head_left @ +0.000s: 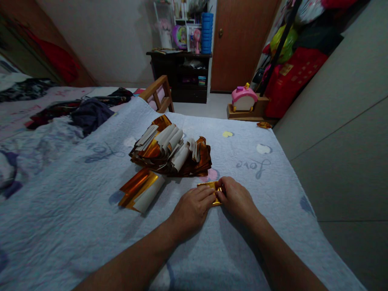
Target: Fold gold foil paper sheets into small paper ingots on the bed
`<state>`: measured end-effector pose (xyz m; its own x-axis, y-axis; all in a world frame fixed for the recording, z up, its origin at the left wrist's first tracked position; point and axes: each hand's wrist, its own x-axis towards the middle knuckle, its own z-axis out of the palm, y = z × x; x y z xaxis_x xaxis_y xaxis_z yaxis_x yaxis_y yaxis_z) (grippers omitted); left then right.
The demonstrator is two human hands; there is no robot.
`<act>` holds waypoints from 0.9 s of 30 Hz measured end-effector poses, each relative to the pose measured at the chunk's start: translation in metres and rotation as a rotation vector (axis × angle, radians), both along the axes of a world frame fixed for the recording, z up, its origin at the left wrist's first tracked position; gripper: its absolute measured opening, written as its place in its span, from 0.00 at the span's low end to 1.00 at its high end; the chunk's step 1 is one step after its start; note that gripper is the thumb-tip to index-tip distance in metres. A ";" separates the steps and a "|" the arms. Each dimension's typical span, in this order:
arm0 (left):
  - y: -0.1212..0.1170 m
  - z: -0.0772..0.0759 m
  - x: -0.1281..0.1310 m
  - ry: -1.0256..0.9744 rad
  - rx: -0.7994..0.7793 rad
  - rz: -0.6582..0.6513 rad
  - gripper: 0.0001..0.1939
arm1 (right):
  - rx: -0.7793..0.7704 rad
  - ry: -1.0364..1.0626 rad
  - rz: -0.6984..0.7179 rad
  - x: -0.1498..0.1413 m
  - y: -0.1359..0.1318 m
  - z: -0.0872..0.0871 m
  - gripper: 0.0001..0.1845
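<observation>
A small folded sheet of shiny gold foil paper (217,200) lies on the bed in front of me. My left hand (195,204) rests over its left part, fingers together and holding it down. At its right edge, my right hand (238,198) pinches it between thumb and fingers. The hands nearly touch over the sheet and hide much of it. Left of my left hand lies a loose, curled foil sheet (141,190), orange-gold with a pale side. Beyond it is a heaped stack of similar foil papers (169,147), several of them curled or folded.
The bed has a pale blue quilt (242,242). A small gold foil piece (264,125) sits at its far right corner. Clothes (92,115) lie to the left. A wooden chair (159,95), a dark cabinet (178,76) and a pink toy (244,99) stand beyond.
</observation>
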<state>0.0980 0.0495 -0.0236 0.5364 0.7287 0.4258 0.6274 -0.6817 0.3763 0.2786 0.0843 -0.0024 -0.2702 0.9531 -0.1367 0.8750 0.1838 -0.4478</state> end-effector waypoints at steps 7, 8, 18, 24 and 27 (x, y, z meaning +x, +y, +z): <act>-0.007 -0.009 0.002 0.128 0.029 0.046 0.13 | 0.003 0.099 -0.026 0.009 0.007 -0.004 0.11; -0.007 -0.010 0.002 0.143 0.021 0.049 0.12 | 0.000 0.117 -0.031 0.012 0.009 -0.005 0.12; -0.007 -0.004 0.004 0.186 -0.049 0.050 0.09 | 0.063 0.212 -0.005 0.021 0.011 -0.001 0.08; -0.009 -0.005 0.004 0.188 -0.041 0.058 0.14 | 0.064 0.129 0.097 0.013 0.008 -0.004 0.09; -0.009 -0.004 0.004 0.184 -0.036 0.066 0.15 | 0.077 0.052 0.084 0.009 0.005 -0.001 0.07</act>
<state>0.1023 0.0402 -0.0272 0.5536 0.7776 0.2982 0.7305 -0.6253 0.2744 0.2881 0.0895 -0.0038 -0.3547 0.9338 -0.0477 0.8309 0.2914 -0.4741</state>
